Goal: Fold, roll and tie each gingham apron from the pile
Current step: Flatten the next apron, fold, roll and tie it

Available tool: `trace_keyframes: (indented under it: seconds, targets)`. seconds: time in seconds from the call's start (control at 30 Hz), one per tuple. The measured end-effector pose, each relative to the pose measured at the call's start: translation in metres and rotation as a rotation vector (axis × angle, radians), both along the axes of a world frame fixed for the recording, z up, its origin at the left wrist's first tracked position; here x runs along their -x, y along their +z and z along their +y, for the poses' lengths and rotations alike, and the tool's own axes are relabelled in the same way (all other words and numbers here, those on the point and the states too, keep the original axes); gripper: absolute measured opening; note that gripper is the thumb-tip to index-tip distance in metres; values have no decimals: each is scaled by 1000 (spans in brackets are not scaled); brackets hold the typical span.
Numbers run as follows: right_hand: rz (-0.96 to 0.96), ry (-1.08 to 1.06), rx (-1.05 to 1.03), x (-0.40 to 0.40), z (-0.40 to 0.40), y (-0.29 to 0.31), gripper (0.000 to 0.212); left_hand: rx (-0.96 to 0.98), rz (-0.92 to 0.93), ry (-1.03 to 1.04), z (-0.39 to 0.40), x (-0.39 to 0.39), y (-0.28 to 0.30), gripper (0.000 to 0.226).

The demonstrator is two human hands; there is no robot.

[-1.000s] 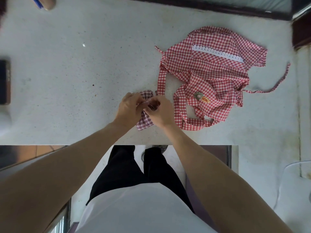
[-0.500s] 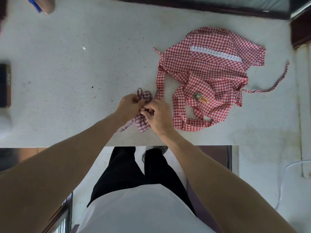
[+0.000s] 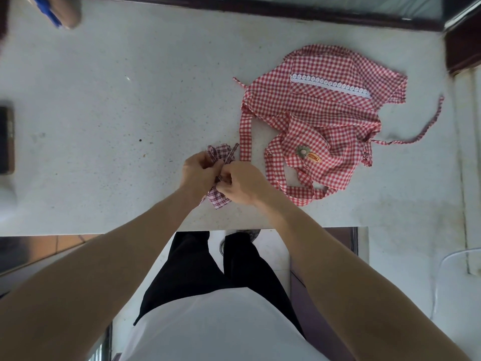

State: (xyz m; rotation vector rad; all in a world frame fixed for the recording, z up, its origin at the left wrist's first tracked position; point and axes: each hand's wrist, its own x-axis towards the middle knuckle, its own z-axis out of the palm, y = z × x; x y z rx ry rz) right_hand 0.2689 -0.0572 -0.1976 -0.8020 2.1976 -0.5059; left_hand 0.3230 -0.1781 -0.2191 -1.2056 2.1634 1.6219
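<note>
On the pale speckled table (image 3: 104,126), near its front edge, a rolled dark-red gingham apron (image 3: 218,200) is gripped by the curled left hand (image 3: 199,171); its tie (image 3: 230,156) is pinched by the right hand (image 3: 242,182). A red gingham apron pile (image 3: 325,121) lies just beside.

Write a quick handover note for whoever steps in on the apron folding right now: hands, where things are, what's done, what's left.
Left hand: grips the dark rolled apron near the table's front edge.
Right hand: pinches that apron's tie strap at the middle of the roll.
Done: the dark gingham apron is folded and rolled; its tie looks underway, not finished.
Left: finish the knot, then fold, roll and tie the red gingham apron, which lies loose and crumpled to the right, straps trailing. I cannot tell if further aprons sit under it.
</note>
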Motion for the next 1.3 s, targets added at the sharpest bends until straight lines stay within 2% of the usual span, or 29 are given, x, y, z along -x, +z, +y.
trace_keyframes:
  seconds: [0.13,0.2,0.3,0.43,0.57,0.73,0.83,1.0,1.1,1.17,1.27,1.3]
  targets:
    - [-194,-146,117,3,10,6,22,-9,14,0,1,1,2,15]
    - [-259,-156,130,1,12,4,30,-3,11,2,1,1,2,15]
    - [-256,-102,171,-3,15,6,50,11,-11,-6,0,3,1,17]
    - [-243,-180,74,-1,23,15,61,51,0,3,1,4,0,17]
    - [-233,-260,-129,3,35,10,48,157,21,-79,1,12,6,23]
    - [-313,-339,-21,5,46,-2,56,137,-2,-3,-4,21,7,28]
    - [-364,-331,-41,5,49,-3,56,148,-10,120,-16,28,4,21]
    - [-468,-250,-117,7,61,2,59,218,-48,158,-33,34,-1,21]
    - [-465,-223,-157,12,59,2,55,211,-71,125,-34,35,-5,25]
    - [-364,-253,-67,14,54,3,52,236,-16,4,-32,37,0,26]
    - [-173,-391,298,17,43,6,50,147,157,-103,-25,40,13,28]
    - [-191,-446,413,18,37,8,48,85,194,-115,-21,42,15,29]
